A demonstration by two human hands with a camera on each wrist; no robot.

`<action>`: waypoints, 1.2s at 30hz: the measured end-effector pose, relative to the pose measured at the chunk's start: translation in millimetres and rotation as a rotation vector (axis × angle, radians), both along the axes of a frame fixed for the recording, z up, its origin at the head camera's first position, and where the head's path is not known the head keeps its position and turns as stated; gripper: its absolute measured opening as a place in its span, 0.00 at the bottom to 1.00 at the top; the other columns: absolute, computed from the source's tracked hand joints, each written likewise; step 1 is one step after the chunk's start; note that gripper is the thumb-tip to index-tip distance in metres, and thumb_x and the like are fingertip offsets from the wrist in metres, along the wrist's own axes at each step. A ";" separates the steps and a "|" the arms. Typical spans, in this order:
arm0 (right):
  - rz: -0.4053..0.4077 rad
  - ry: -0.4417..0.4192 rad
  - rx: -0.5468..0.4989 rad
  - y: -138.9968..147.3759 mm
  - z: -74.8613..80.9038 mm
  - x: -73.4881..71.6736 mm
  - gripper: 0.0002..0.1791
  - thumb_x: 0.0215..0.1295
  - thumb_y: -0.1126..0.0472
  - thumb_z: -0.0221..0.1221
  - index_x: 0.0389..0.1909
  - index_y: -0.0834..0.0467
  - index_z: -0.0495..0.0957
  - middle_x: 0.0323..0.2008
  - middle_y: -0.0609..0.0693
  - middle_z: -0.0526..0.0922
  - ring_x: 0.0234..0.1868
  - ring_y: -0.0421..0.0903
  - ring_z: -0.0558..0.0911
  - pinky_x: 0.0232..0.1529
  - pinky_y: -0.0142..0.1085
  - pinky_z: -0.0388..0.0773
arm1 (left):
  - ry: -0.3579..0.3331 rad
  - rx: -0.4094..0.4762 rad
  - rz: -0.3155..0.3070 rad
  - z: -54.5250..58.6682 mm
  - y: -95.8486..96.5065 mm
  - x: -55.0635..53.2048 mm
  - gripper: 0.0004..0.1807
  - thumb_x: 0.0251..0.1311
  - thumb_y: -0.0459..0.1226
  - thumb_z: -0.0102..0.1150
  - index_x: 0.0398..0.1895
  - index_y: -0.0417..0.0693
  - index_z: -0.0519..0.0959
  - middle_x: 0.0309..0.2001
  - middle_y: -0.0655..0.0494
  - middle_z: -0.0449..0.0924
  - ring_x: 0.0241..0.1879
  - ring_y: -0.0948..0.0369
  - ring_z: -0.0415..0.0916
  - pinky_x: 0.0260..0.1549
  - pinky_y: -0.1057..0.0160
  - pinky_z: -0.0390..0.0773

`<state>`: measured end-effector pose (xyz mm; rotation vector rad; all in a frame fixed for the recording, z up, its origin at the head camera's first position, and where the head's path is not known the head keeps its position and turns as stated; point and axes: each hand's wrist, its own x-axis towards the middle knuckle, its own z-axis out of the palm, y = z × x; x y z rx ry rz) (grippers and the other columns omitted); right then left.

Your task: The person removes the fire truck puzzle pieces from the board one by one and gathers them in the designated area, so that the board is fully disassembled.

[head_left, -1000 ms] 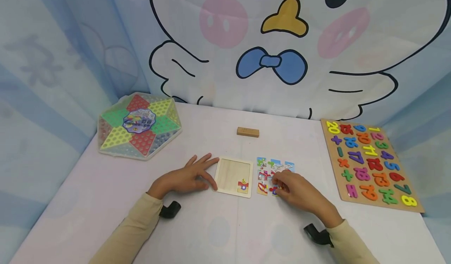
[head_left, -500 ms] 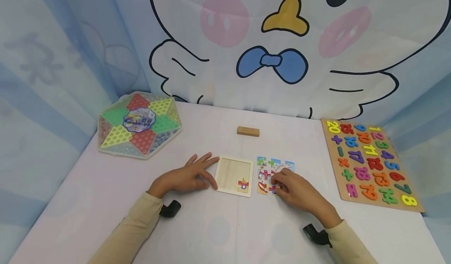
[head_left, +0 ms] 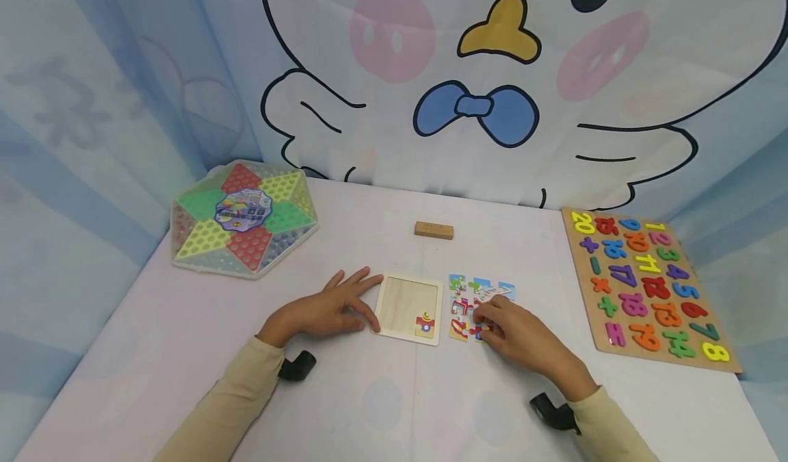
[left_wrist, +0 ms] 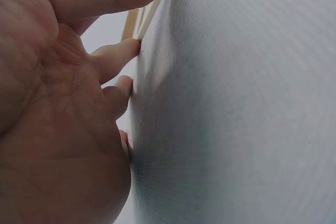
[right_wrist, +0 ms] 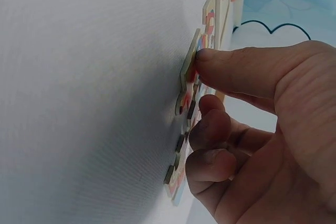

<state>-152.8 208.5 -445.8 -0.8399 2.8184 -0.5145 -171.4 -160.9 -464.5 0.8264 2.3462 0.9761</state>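
A square wooden puzzle tray (head_left: pixel 397 308) lies on the table with one red-and-yellow puzzle piece (head_left: pixel 425 324) in its lower right corner. My left hand (head_left: pixel 326 308) is spread flat beside it, thumb and index fingertips at its left edge. In the left wrist view the left fingers (left_wrist: pixel 118 59) reach down to the tabletop. Right of the tray, several colourful jigsaw pieces (head_left: pixel 458 306) lie in rows. My right hand (head_left: pixel 520 328) bends over them, partly hiding them. In the right wrist view its thumb presses on a puzzle piece (right_wrist: pixel 189 72), other fingers curled close by.
A small wooden block (head_left: pixel 434 230) lies behind the tray. At the back left is a hexagonal Chinese checkers set (head_left: pixel 243 219), and at the right a number board (head_left: pixel 652 291). A cartoon-printed curtain (head_left: pixel 394 140) hangs behind the table.
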 end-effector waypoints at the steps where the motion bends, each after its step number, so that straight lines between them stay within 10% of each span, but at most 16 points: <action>1: 0.001 0.001 0.001 -0.4 0.2 -0.3 0.11 0.62 0.66 0.69 0.45 0.56 0.84 0.41 0.46 0.78 0.33 0.38 0.71 0.35 0.35 0.75 | 0.001 0.000 0.000 0.1 0.0 -0.1 0.14 0.66 0.30 0.62 0.41 0.61 0.90 0.82 0.46 0.48 0.81 0.45 0.29 0.73 0.37 0.25; 7: 0.047 0.046 -0.035 -13.8 4.0 -1.7 0.16 0.62 0.65 0.69 0.50 0.58 0.84 0.46 0.49 0.80 0.38 0.41 0.75 0.39 0.36 0.78 | -0.002 -0.005 0.009 0.8 0.0 1.1 0.14 0.66 0.31 0.61 0.41 0.61 0.90 0.82 0.47 0.48 0.81 0.44 0.30 0.73 0.37 0.25; 16: 0.239 0.180 -0.013 -63.2 8.2 -8.4 0.24 0.59 0.63 0.70 0.58 0.55 0.82 0.62 0.59 0.77 0.68 0.63 0.69 0.61 0.63 0.71 | 0.008 0.006 0.000 0.9 -1.6 0.2 0.13 0.66 0.31 0.61 0.41 0.60 0.90 0.82 0.46 0.48 0.81 0.44 0.30 0.73 0.36 0.25; 36: 0.295 0.241 0.105 -80.9 3.9 2.9 0.12 0.63 0.63 0.70 0.47 0.55 0.86 0.43 0.49 0.82 0.45 0.50 0.75 0.46 0.44 0.74 | 0.004 0.003 -0.009 3.4 0.4 2.2 0.14 0.66 0.30 0.61 0.42 0.59 0.90 0.81 0.46 0.48 0.81 0.44 0.30 0.73 0.36 0.26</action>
